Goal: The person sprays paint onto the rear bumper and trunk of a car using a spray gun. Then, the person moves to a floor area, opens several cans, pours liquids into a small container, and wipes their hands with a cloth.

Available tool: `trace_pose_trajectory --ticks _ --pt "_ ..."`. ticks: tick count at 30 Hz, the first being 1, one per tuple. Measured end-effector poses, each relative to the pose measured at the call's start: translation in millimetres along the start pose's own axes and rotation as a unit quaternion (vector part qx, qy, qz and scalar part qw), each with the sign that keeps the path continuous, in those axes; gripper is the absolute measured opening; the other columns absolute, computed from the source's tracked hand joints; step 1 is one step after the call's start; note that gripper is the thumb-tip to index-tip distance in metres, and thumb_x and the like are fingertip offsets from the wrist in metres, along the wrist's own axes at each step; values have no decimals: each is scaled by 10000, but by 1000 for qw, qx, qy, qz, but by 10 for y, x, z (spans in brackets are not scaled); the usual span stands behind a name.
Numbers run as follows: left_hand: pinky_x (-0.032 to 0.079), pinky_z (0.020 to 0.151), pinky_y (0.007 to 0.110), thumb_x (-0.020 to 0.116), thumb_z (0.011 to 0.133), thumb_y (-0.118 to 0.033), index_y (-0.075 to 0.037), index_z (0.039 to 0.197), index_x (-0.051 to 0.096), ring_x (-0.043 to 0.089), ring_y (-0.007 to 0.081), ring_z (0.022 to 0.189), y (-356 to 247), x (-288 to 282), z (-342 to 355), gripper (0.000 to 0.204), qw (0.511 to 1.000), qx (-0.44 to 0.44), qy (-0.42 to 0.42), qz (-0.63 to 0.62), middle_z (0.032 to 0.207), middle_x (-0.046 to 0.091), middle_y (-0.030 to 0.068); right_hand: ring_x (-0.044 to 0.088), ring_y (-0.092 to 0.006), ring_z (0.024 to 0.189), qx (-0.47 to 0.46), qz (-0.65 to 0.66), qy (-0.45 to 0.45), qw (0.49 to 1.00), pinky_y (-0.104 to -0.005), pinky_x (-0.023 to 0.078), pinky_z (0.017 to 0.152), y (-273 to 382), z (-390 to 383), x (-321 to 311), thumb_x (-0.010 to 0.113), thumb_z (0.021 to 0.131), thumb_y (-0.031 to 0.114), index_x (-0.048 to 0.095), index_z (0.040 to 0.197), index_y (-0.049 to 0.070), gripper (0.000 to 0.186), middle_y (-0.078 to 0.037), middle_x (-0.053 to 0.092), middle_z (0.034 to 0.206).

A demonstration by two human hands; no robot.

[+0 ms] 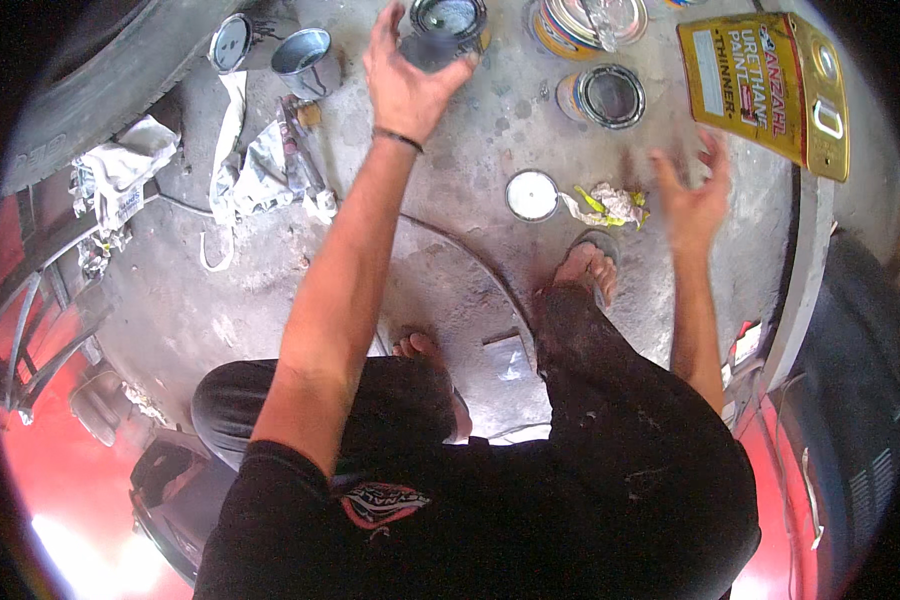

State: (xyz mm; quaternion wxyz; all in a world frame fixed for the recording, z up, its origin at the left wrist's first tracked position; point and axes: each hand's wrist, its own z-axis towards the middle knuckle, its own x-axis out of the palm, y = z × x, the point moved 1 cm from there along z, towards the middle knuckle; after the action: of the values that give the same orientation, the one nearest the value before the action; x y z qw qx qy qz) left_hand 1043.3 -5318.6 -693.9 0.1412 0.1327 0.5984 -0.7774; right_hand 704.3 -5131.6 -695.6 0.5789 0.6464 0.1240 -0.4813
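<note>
Up at the top middle, my left hand [410, 90] has thumb and fingers spread around the edge of a dark, flat, lid-like thing [430, 52], blurred by motion. Just beyond it stands an open paint can [450, 18] with a dark grey inside. My right hand [692, 195], somewhat blurred, hovers on the right with its fingers apart and nothing in them. Nearest to it is a large gold rectangular thinner tin [765, 90]. A smaller open can [610, 97] with a grey inside stands between the two hands, beside a larger can with a shiny top [590, 22].
A white round lid [532, 195] and a crumpled wrapper [615, 204] lie near my foot. At upper left are a metal cup [305, 60], a paint-stained container [232, 42], a spray gun-like tool [303, 150], crumpled paper [130, 160] and a tyre [100, 75]. A hose [470, 255] crosses the floor.
</note>
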Motion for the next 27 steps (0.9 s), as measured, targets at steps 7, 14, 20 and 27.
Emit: trace_pose_trajectory --ticks 7,14,20,27 --pt "510 1078 458 927 694 -165 4 1385 581 670 281 1176 80 197 -37 791 985 -52 48 -156 1261 685 138 615 -358 1288 -74 82 19 994 -496 457 1076 637 2 706 987 703 388 591 1416 28 892 -190 661 1372" --pt "542 1017 406 947 645 -195 -50 1321 650 716 276 1134 -372 -31 -200 753 998 44 32 10 1256 731 129 608 -335 1285 -79 145 29 986 -530 393 1110 683 -8 785 961 687 335 622 1402 84 831 -144 687 1352" --pt "395 1166 468 959 598 -191 -132 1407 641 624 260 1316 -947 -397 -210 872 948 180 134 225 1370 688 58 613 -315 1277 -181 127 43 974 -497 382 1114 1056 -126 646 896 664 296 623 1434 154 829 -88 683 1374" --pt "288 1136 645 937 598 -232 -326 1437 645 599 240 1294 -1218 -550 -114 893 883 273 179 338 1384 638 24 610 -295 1232 -196 86 17 977 -487 397 1069 1326 -125 484 881 688 329 629 1429 176 798 -55 680 1335"
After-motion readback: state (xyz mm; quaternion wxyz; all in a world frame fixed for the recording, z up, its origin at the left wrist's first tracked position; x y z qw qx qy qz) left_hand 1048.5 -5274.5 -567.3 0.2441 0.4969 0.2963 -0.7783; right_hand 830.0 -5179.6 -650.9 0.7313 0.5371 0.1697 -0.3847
